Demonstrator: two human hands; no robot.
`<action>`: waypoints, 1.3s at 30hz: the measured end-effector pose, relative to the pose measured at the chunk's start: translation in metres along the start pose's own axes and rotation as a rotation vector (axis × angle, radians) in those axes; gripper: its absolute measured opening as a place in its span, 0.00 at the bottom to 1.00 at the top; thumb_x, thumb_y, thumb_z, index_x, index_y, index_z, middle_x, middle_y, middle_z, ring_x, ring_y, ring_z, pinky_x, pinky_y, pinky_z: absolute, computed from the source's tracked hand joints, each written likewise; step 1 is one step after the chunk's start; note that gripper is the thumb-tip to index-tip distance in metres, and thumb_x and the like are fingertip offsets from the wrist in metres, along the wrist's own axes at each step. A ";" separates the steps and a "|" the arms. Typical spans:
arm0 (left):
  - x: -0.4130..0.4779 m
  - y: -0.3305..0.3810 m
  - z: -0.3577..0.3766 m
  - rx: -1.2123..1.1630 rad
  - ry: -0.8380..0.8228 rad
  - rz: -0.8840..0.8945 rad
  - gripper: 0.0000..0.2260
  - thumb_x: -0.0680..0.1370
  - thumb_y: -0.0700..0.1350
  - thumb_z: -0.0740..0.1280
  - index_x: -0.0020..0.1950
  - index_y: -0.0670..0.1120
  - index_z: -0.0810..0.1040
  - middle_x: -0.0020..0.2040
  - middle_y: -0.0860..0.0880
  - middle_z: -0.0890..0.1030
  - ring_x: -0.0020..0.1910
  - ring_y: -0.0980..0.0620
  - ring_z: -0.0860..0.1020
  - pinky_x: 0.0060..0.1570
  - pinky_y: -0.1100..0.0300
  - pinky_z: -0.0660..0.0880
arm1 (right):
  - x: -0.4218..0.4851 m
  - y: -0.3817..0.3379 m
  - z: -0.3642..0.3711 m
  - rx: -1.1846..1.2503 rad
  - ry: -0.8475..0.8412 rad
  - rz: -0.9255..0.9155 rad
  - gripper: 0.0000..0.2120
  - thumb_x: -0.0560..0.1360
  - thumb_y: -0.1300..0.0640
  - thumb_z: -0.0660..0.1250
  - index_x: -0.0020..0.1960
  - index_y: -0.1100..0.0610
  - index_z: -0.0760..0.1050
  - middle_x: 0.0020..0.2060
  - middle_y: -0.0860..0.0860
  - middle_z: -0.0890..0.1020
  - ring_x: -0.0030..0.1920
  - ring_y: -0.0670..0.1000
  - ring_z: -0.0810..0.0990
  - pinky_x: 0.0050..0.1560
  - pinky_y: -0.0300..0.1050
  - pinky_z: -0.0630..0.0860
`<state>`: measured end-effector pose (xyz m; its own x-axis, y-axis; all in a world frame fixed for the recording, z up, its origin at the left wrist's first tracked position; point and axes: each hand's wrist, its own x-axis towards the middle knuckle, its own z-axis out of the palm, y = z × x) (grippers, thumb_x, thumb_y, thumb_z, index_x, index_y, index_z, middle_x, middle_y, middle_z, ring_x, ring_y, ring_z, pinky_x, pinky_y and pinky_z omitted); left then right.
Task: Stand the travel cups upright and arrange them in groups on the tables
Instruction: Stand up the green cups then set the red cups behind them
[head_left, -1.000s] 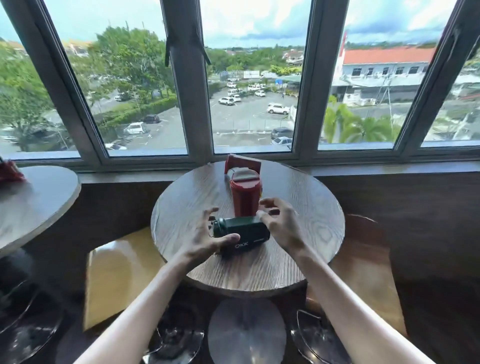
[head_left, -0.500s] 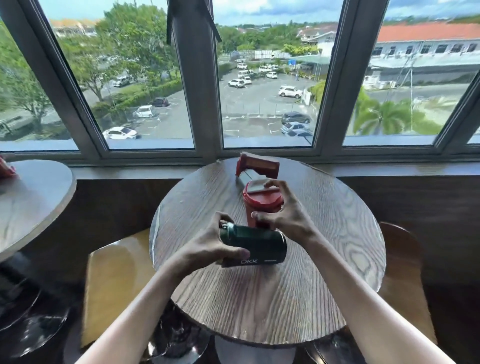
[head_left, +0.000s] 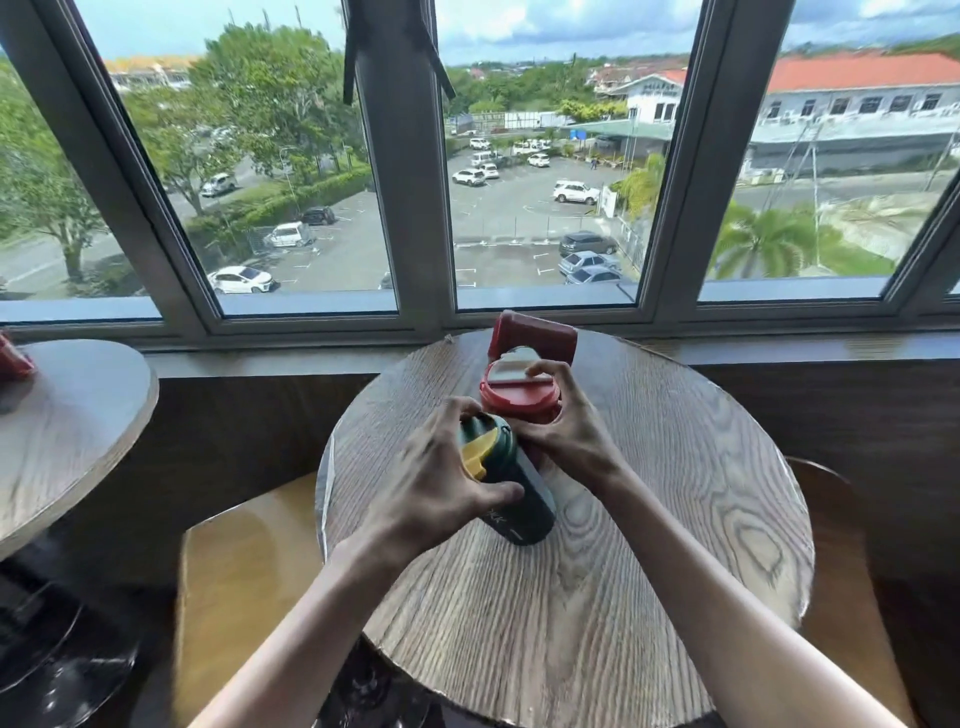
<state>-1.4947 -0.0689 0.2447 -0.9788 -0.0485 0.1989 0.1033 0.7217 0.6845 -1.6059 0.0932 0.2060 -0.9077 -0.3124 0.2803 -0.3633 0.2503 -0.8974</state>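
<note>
1. Head view: two cups at the centre of your round table (head_left: 649, 545), one green (head_left: 514, 488), one red (head_left: 519, 400)
2. Your left hand (head_left: 436, 483) grips the tilted green cup
3. Your right hand (head_left: 566, 431) fingers curl on the upright red cup's lid

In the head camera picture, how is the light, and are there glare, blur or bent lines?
Head view: bright daylight comes through the window, so the dark wall under the sill looks dim; the grey window frames bow outward, a wide-angle distortion; the round wooden table shows pale sheen along its left edge; the yellow glossy stool seat reflects light; the left hand and dark green travel cup look sharp.
</note>
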 end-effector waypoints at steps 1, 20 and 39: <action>-0.002 0.001 0.002 0.005 0.013 0.016 0.35 0.63 0.56 0.79 0.65 0.56 0.67 0.60 0.55 0.74 0.59 0.53 0.74 0.58 0.55 0.73 | 0.000 0.000 -0.002 0.023 -0.028 0.013 0.27 0.66 0.44 0.77 0.60 0.44 0.71 0.60 0.53 0.80 0.57 0.51 0.83 0.57 0.47 0.81; -0.045 -0.028 0.099 -0.352 0.164 -0.100 0.39 0.65 0.54 0.78 0.69 0.64 0.60 0.61 0.64 0.73 0.61 0.61 0.73 0.56 0.67 0.71 | 0.058 -0.010 -0.024 0.117 -0.328 0.205 0.21 0.73 0.51 0.74 0.65 0.51 0.76 0.58 0.55 0.82 0.57 0.53 0.82 0.51 0.43 0.80; -0.037 -0.020 0.114 -0.332 0.283 -0.193 0.36 0.59 0.50 0.83 0.59 0.56 0.64 0.53 0.59 0.66 0.55 0.65 0.68 0.52 0.79 0.65 | 0.049 -0.001 -0.020 0.207 -0.295 0.226 0.26 0.67 0.47 0.75 0.63 0.56 0.78 0.59 0.62 0.82 0.53 0.51 0.80 0.56 0.47 0.77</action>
<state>-1.4806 -0.0024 0.1437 -0.9037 -0.3798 0.1978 0.0200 0.4238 0.9055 -1.6541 0.0957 0.2278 -0.8496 -0.5272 -0.0136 -0.0852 0.1626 -0.9830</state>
